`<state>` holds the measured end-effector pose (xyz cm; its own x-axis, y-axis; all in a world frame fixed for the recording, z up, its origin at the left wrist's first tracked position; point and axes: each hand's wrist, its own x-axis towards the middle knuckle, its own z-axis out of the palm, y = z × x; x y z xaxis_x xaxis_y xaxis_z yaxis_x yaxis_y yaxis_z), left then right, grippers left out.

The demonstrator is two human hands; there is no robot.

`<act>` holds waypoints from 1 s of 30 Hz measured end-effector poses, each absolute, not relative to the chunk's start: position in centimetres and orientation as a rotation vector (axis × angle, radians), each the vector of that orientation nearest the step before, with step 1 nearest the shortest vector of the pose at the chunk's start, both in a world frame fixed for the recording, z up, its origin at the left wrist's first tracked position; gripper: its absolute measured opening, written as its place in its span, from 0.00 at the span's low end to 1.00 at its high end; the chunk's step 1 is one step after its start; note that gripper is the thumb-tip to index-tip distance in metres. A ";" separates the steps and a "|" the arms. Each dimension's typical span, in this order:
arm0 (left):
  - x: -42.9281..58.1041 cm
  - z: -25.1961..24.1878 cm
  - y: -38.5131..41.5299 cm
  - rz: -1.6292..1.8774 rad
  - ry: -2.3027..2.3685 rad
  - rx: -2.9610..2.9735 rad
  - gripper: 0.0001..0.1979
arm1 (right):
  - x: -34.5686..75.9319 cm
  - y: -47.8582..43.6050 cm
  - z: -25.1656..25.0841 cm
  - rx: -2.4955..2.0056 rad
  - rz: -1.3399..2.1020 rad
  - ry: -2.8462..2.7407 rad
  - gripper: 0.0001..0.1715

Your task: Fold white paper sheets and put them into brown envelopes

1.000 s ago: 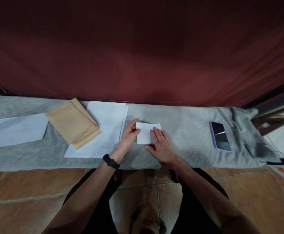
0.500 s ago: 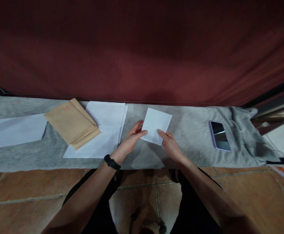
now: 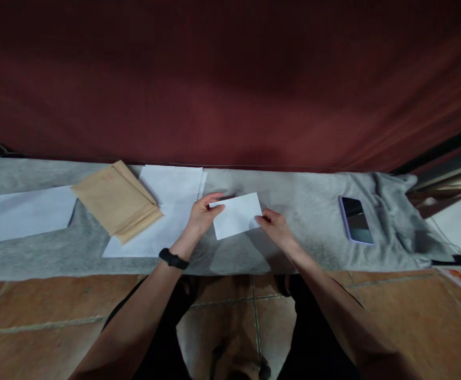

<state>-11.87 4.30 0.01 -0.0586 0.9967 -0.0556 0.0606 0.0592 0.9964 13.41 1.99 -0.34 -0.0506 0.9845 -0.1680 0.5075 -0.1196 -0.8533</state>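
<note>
Between my two hands is a small white sheet of folded-looking paper, held a little above the grey cloth. My left hand pinches its left edge, thumb on top and fingers behind. At the right edge, my right hand grips it with the thumb in front; the other fingers are partly hidden. A stack of white paper sheets lies just left of my left hand. Brown envelopes rest overlapping on that stack's left part.
Another white paper lies at the far left. A phone in a purple case lies to the right on the grey cloth. Behind the cloth rises a dark red surface. Tiled floor shows below.
The white paper has turned from upright to sideways and shifted slightly left. My left hand has moved left and up with it; my right hand keeps hold near the same spot.
</note>
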 end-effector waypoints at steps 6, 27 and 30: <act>-11.7 -0.8 4.8 1.186 1.622 1.528 0.20 | 12.0 0.7 0.7 -1.986 0.657 -2.087 0.16; -6.7 -1.8 -1.1 0.453 1.535 2.483 0.25 | 11.6 0.2 2.0 -2.175 0.523 -2.253 0.20; -6.2 -2.1 -1.9 0.384 1.556 2.556 0.28 | 11.7 0.0 2.2 -2.179 0.466 -2.194 0.20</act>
<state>-6.23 -1.92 -2.11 0.4376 0.8865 0.1504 0.8549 -0.4620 0.2360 11.66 0.01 2.24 -0.0289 0.9798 -0.1976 0.9756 -0.0154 -0.2192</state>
